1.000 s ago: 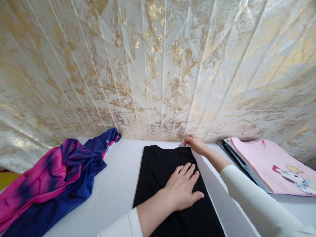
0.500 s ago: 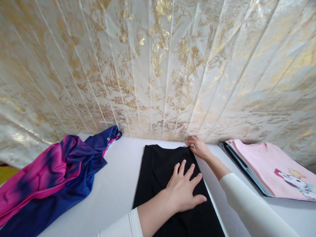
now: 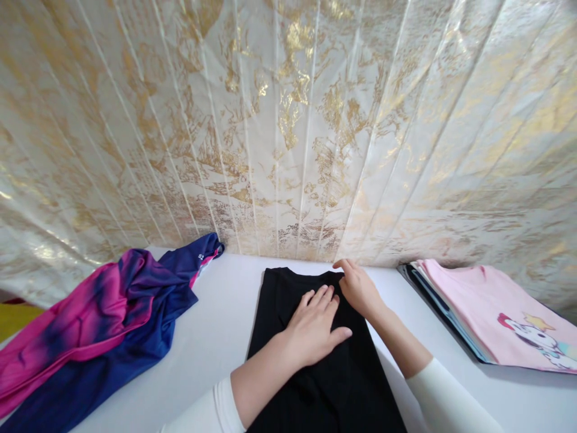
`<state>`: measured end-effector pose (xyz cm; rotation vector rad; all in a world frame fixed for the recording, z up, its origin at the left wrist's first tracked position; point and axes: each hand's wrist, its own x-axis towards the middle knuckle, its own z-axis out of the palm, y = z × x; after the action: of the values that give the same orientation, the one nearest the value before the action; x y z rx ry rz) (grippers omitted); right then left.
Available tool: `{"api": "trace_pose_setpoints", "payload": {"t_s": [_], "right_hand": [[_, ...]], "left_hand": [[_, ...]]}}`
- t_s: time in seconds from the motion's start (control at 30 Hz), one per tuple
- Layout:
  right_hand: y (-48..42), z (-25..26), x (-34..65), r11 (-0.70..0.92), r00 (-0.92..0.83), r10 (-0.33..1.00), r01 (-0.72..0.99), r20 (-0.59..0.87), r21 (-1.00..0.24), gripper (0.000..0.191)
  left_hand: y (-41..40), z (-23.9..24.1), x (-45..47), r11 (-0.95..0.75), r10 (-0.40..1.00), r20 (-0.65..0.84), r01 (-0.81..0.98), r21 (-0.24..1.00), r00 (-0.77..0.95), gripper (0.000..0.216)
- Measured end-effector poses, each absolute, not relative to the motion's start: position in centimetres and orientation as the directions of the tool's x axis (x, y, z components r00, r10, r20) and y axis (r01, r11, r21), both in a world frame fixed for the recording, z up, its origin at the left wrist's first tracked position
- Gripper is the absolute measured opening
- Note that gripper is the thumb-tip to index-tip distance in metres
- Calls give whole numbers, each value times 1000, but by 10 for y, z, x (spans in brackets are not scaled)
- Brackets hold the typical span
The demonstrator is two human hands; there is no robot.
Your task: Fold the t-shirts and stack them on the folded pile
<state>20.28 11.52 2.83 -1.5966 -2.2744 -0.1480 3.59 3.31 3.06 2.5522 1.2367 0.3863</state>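
Here, three lots of clothing lie on the white table (image 3: 216, 337): one folded black garment (image 3: 342, 385) at 6 o'clock, one crumpled pink-and-blue jersey (image 3: 103, 325) at 9 o'clock, and one stack of folded shirts (image 3: 444, 310) at 3 o'clock, with a pink cartoon-print T-shirt (image 3: 478, 294) on top. The jersey's white mark is too small to read. The left hand (image 3: 311, 328) presses flat, fingers slightly apart, on the black garment. The right hand (image 3: 358, 288) covers its 1 o'clock corner; I cannot tell whether it pinches the cloth.

Clothes-folding station, white table (image 3: 225, 325), gold-patterned backdrop (image 3: 288, 120), stacked shirts (image 3: 487, 313)
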Motion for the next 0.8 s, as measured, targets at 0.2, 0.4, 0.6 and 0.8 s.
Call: {"api": "trace_pose_setpoints", "payload": {"t_s": [0.2,0.4,0.6,0.8], "right_hand": [[88,-3,172,420,-341,892,867,295,-269,41],[85,-12,171,383,-310,905,891,292,-242,51],[86,-13,170,407,-341,897,884,280,-229,51],[83,-9,172,393,-329,908,885,261,-250,55]], "left_hand": [[32,19,18,-519,854,101,815,259,511,66],[52,22,-9,-437,900,102,881,182,425,62],[71,16,-29,-392,917,147,904,168,371,60],[81,13,-43,-351,924,222,920,175,311,50]]}}
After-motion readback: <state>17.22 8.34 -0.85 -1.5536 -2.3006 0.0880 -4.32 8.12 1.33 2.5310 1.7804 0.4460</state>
